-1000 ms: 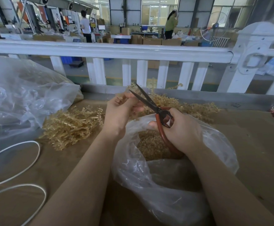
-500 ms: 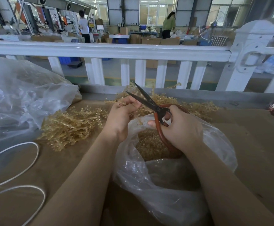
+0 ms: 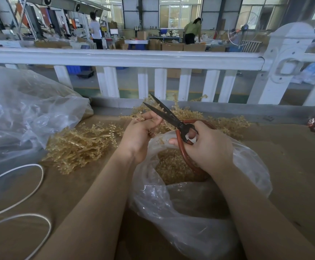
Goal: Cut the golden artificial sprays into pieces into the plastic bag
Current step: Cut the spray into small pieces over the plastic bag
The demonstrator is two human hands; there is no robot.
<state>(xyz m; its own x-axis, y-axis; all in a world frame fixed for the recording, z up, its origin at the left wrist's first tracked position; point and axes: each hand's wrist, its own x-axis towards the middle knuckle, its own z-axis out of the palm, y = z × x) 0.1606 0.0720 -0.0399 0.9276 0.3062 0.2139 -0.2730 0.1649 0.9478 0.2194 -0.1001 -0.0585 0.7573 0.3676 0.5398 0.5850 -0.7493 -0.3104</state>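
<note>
1. Right hand (image 3: 209, 147): grip is closed round the red loop handles of the scissors (image 3: 173, 120). The dark blades are parted and point up and to the left.
2. Left hand (image 3: 139, 136): a golden spray (image 3: 153, 128) is pinched between curled fingers just beside the lower blade. Whether the blades touch the spray cannot be told.
3. Both hands are held over the open mouth of the plastic bag (image 3: 190, 209), which lies on the desk (image 3: 293, 166) in front of the person.
4. Cut pieces (image 3: 169, 166), golden, are seen heaped inside the bag, below the hands.
5. A pile of uncut sprays (image 3: 81, 145) is spread on the desk to the left of the left hand; more sprays (image 3: 227, 124) are seen behind the hands, near the desk's far edge.
6. A larger clear bag (image 3: 25, 113) is noted at far left, and a white cord (image 3: 31, 186) is looped on the desk below it.
7. A white railing (image 3: 126, 58) runs across behind the desk. Beyond it, a workshop floor with cardboard boxes (image 3: 171, 46) and two standing people is visible.
</note>
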